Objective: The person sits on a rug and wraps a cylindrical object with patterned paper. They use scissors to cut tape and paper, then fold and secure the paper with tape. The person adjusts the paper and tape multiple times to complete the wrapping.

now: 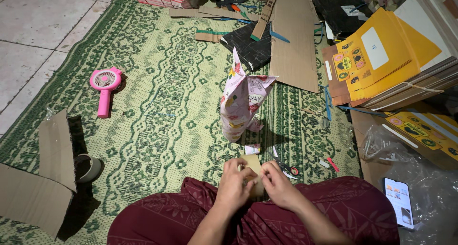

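Left hand (234, 182): I see its grip closed on the roll of tape (253, 171), over my lap.
Right hand (277, 182): fingers pinched at the roll's edge.
Risk: the tape end could slip and restick.
Nearby: scissors (286, 167) and the paper-wrapped parcel (242, 101) stand close; a stray elbow could topple it.

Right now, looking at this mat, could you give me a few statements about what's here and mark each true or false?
1. Both hands, the left hand and right hand, hold a roll of tape. True.
2. The pink handheld fan stands upright. False: it lies flat on the green mat.
3. A wrapped parcel stands beyond the hands. True.
4. The phone lies left of the person. False: it lies to the right.
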